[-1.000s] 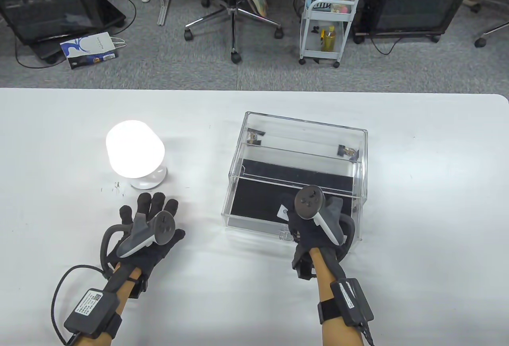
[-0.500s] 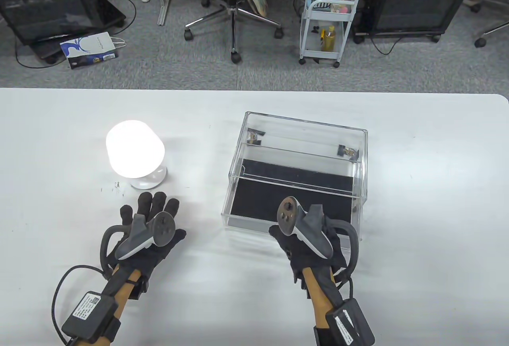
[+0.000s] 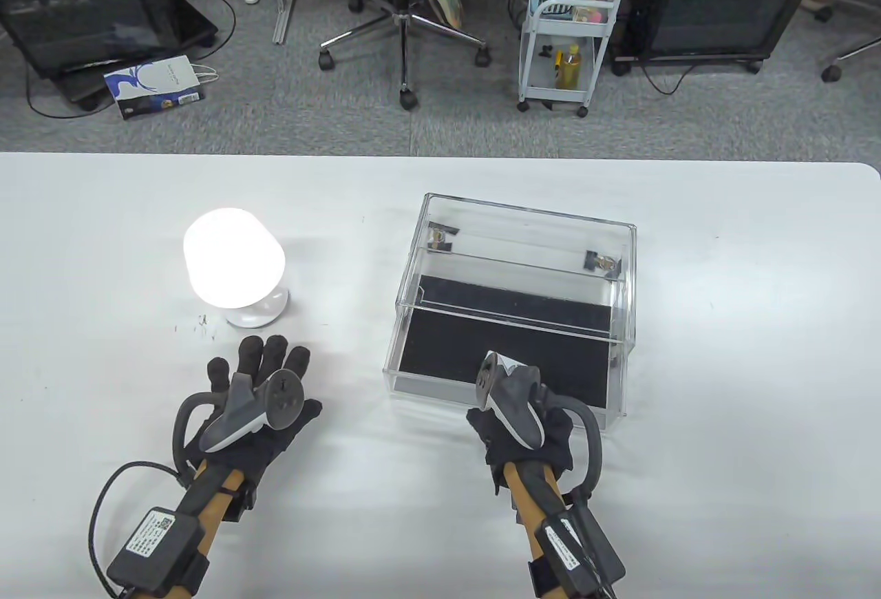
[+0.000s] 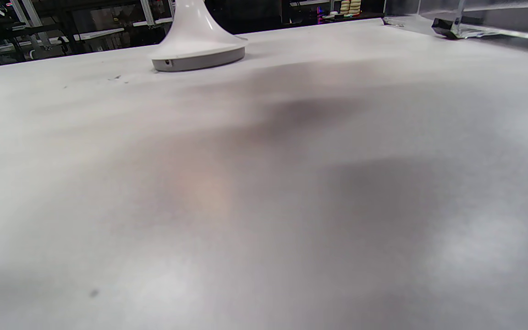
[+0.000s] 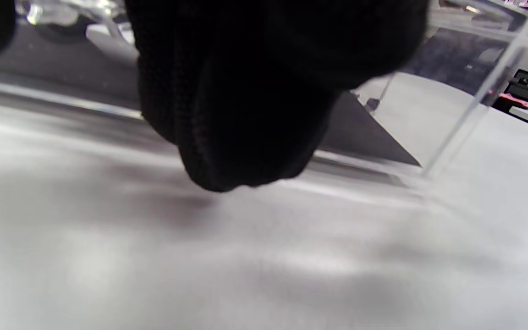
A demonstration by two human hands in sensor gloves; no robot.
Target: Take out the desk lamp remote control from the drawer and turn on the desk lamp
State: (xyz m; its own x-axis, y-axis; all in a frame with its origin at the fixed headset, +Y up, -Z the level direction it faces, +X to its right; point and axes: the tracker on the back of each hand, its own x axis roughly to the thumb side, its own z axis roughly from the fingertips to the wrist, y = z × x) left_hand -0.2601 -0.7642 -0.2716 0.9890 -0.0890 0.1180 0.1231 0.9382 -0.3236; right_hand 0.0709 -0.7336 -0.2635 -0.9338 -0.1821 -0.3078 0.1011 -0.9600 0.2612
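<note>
The desk lamp (image 3: 234, 265) is lit and stands on the table's left half; its white base also shows in the left wrist view (image 4: 197, 50). My left hand (image 3: 265, 365) lies flat on the table just in front of the lamp, fingers spread and empty. The clear drawer box (image 3: 526, 213) with a black liner stands at the centre right. My right hand (image 3: 513, 413) is at the box's front edge, its tracker tipped to the left. In the right wrist view its gloved fingers (image 5: 245, 114) are curled together close above the table. The remote control is not in plain view.
The box's clear front corner (image 5: 475, 105) rises just beyond my right hand. The white table (image 3: 723, 351) stretches to the right of the box. Chairs, a trolley and cabinets stand on the floor past the far edge.
My right hand has drawn back from over the drawer to the box's front edge and rolled leftward. A small white object seen at it one second ago no longer shows. The left hand and lamp are unchanged.
</note>
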